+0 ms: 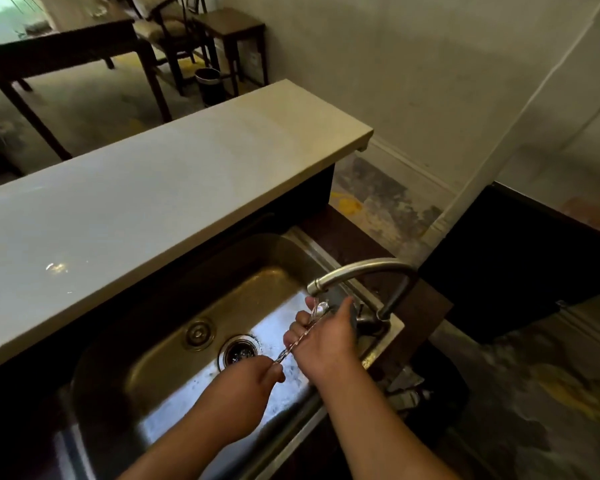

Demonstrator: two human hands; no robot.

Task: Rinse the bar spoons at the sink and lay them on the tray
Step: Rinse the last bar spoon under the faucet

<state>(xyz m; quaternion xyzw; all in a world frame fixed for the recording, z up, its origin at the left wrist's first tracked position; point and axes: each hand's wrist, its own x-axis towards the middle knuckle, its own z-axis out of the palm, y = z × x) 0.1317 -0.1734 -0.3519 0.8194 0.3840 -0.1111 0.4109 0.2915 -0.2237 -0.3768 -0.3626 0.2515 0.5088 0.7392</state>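
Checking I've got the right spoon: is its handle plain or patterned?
Patterned: the spoon has a twisted silver handle, seen in the head view.

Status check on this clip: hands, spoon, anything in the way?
Left hand pinching bar spoon low end. Right hand wrapped round its upper part, bowl under faucet. Over sink. No tray in view. Nothing in the way.

A thin twisted-stem bar spoon (298, 341) slants over the steel sink (174, 344), its bowl up under the faucet (357, 271), between both hands.
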